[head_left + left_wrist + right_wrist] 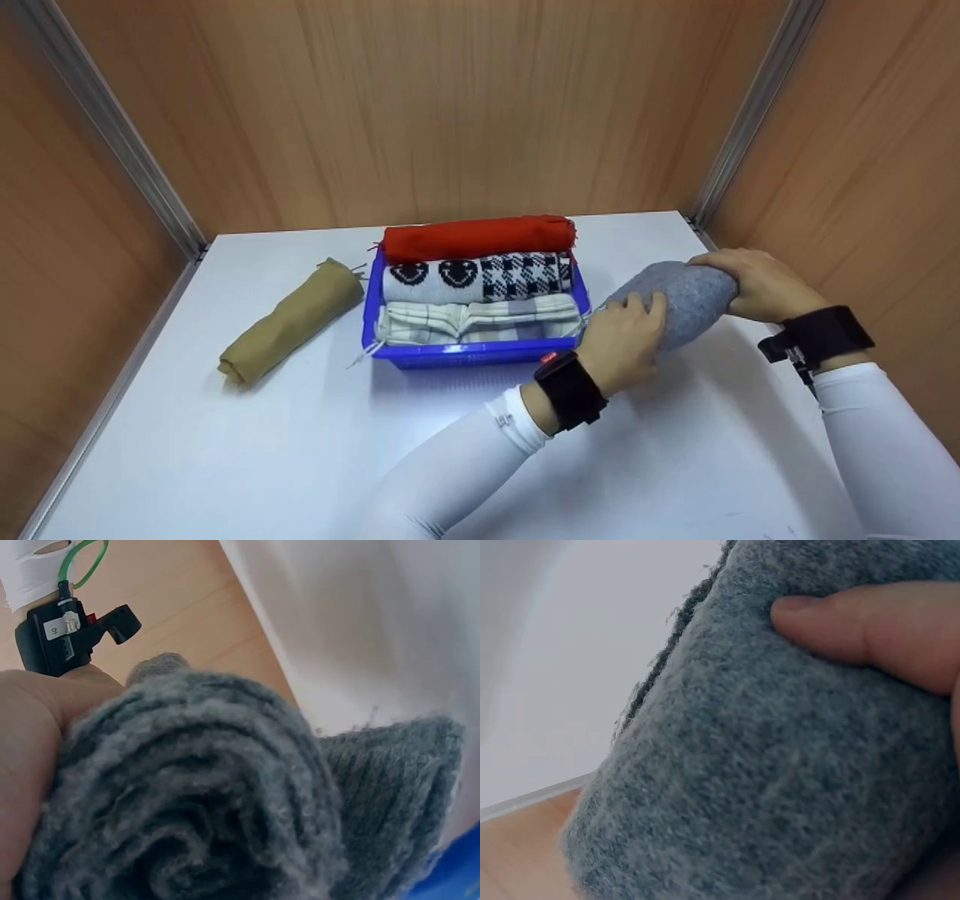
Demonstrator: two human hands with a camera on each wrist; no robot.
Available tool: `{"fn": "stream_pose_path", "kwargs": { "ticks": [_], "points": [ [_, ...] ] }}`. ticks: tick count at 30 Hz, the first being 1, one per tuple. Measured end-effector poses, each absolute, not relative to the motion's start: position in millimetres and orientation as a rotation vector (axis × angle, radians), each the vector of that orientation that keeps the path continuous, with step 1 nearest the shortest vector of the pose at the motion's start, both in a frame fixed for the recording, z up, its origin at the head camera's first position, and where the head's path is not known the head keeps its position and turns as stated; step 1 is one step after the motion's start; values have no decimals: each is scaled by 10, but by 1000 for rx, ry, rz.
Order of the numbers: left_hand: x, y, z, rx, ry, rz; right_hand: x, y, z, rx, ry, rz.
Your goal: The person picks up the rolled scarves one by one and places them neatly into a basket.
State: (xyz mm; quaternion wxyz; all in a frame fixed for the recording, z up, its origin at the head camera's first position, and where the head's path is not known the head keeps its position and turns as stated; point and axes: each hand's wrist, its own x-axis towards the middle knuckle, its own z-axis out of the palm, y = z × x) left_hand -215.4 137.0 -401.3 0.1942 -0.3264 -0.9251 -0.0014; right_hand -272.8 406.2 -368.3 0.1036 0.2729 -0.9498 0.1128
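I hold a rolled grey knitted cloth [686, 300] just right of the blue basket [480, 351], above the white desk [300, 450], with my left hand [626, 341] curled round its near-left end and my right hand [754, 285] gripping its far-right end; its wool is fuzzy, wound in a tight spiral at the end. The basket stands directly to its left, already packed with a red roll [478, 237], a black-and-white patterned roll [480, 276] and a pale checked roll [480, 321]. An olive roll [289, 321] lies on the desk well to the left.
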Motion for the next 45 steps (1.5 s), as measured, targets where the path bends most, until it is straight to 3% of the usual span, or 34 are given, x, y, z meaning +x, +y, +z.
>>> {"fn": "stream_pose_path", "kwargs": {
  "ticks": [45],
  "points": [
    [-2245,442,-3632,-981,-2702,-106,-2897,3377,-3440,1008,-2669,336]
  ]
}}
